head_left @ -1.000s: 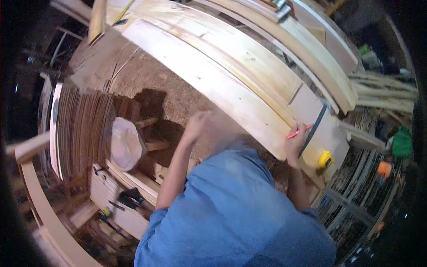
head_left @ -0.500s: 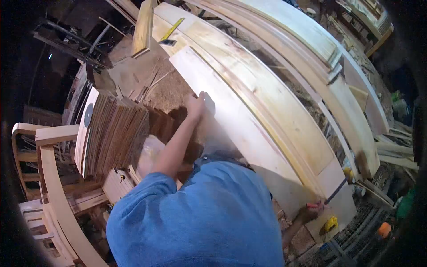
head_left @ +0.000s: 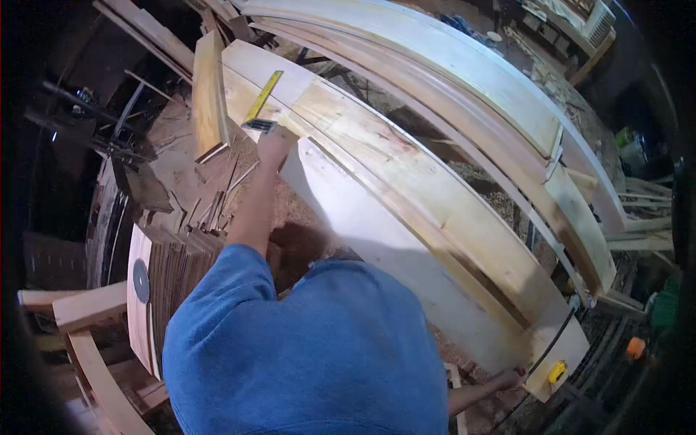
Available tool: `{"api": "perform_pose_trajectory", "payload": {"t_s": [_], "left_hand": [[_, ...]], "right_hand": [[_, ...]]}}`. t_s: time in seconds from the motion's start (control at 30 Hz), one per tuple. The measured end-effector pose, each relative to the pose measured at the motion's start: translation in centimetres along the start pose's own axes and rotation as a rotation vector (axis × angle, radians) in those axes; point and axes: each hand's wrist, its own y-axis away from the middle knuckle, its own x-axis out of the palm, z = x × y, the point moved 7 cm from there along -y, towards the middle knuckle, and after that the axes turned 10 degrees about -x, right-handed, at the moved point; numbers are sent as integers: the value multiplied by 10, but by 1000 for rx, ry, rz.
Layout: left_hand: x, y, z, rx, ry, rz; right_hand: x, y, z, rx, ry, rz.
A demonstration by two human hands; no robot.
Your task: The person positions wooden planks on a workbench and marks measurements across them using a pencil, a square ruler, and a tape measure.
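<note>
A long pale board (head_left: pixel 377 232) lies in front of me, along a wider board (head_left: pixel 406 174) with a curved edge. My left hand (head_left: pixel 275 145) is closed at the far-left end of the pale board, gripping its corner. Just beyond the fingers is a try square (head_left: pixel 262 101) with a yellow blade and a dark stock. My right hand (head_left: pixel 513 378) is at the near-right end, fingers drawn together beside a thin dark strip (head_left: pixel 554 339); what they hold is too small to make out. A yellow tape measure (head_left: pixel 557 372) sits close by on the board end.
Curved wooden pieces (head_left: pixel 464 94) extend across the far side. At left stand a stack of thin boards (head_left: pixel 174 283) with a grey disc (head_left: pixel 141 281) on its face and a curved wooden frame (head_left: pixel 101 377). A loose plank (head_left: pixel 210 98) juts in at upper left. An orange object (head_left: pixel 636 348) lies right.
My left hand has moved from the pale board's near edge to its far-left end, close to the try square. The red item seen at my right hand no longer shows. The view has shifted.
</note>
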Motion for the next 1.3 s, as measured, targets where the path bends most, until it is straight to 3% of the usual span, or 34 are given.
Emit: {"api": "perform_pose_trajectory", "payload": {"t_s": [0.2, 0.27, 0.33, 0.37, 0.43, 0.5, 0.53, 0.6, 0.7, 0.8, 0.83, 0.87, 0.93, 1.0, 1.13, 1.23, 1.27, 1.3], "left_hand": [[-34, -23, 6, -80, 116, 6], [-50, -11, 5, -117, 273, -45], [-55, 7, 17, -124, 249, -248], [-51, 16, 26, -125, 236, -349], [2, 13, 72, -206, 11, -307], [2, 30, 75, -354, 281, -149], [5, 37, 69, -370, 609, -55], [30, 37, 79, -354, 1214, 38], [10, 33, 70, -376, 960, 32], [13, 36, 72, -683, 1092, 286], [42, 6, 104, -593, 916, 332], [70, -6, 123, -622, 1061, 456], [60, -4, 122, -576, 956, 514], [68, 0, 120, -747, 1107, 711], [49, 11, 98, -595, 835, 704], [50, 28, 81, -691, 916, 816], [16, 53, 52, -779, 1004, 669], [-3, 40, 53, -688, 908, 572]], "right_hand": [[22, 25, 47, -220, -196, 21], [26, 35, 65, -363, -108, 38], [29, 43, 70, -483, 111, 84], [29, 35, 50, -329, -154, 92], [38, 11, 1, -4, -664, 87], [56, -18, -51, 24, -672, 95], [56, -29, -76, -119, -620, 80], [45, -6, -45, -16, -580, 119], [39, 14, -8, 114, -600, 181], [39, 4, -4, -231, -332, 216], [37, 5, -5, -204, -373, 217], [36, 6, -5, -176, -413, 217], [29, 20, 5, 6, -500, 206], [21, 34, 23, -44, -368, 238], [2, 47, 50, -233, -156, 173], [-9, 24, 40, -424, -117, 48], [-15, 12, 35, -516, -53, -27], [-20, 6, 38, -607, 10, -106]]}}
